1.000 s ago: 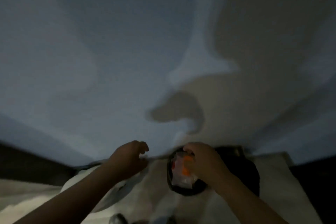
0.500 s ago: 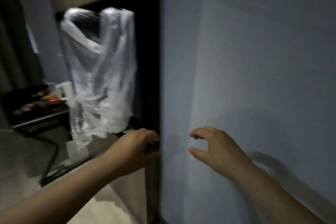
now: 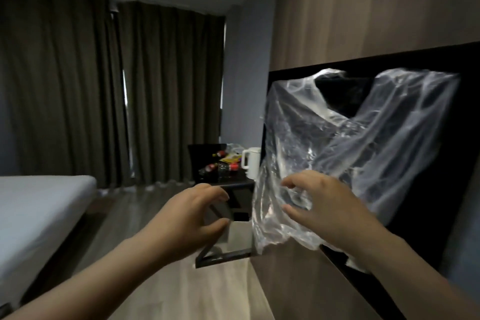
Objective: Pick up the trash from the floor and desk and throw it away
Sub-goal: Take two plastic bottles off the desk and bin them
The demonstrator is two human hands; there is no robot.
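A: Hands first. What have we got?

B: We see both. The left hand (image 3: 189, 215) is raised mid-frame over the floor (image 3: 161, 280). Its fingers are loosely curled with the thumb apart from them, and there's nothing in it.

A: And the right?

B: The right hand (image 3: 324, 208) is up in front of the lower part of the bag (image 3: 368, 138). The fingers are bent and the thumb is well off them, with plastic showing in the gap. We don't see it pinching anything. We can't tell whether the tips touch the plastic.

A: Bag details?

B: It's clear and crinkled, hanging in front of a black panel (image 3: 462, 163) on the right. Its top sits near the panel's top edge. Black shows through the cutout between its two handles.

A: Where's the trash?

B: The trash (image 3: 223, 166) lies on the bench (image 3: 240, 182), far back near the curtains (image 3: 104, 86) and well apart from both hands. We make out bottles with red on them and something yellow. It's too small for more.

A: Anything beside it?

B: A white kettle (image 3: 250, 163) stands upright just right of the trash, on the same bench. In our view it's close to the bag's left edge.

A: And the rest?

B: There's a bed (image 3: 39, 205) at left with a pale cover and a wood wall (image 3: 363, 8) above the panel. The frame is dim and slightly blurred.
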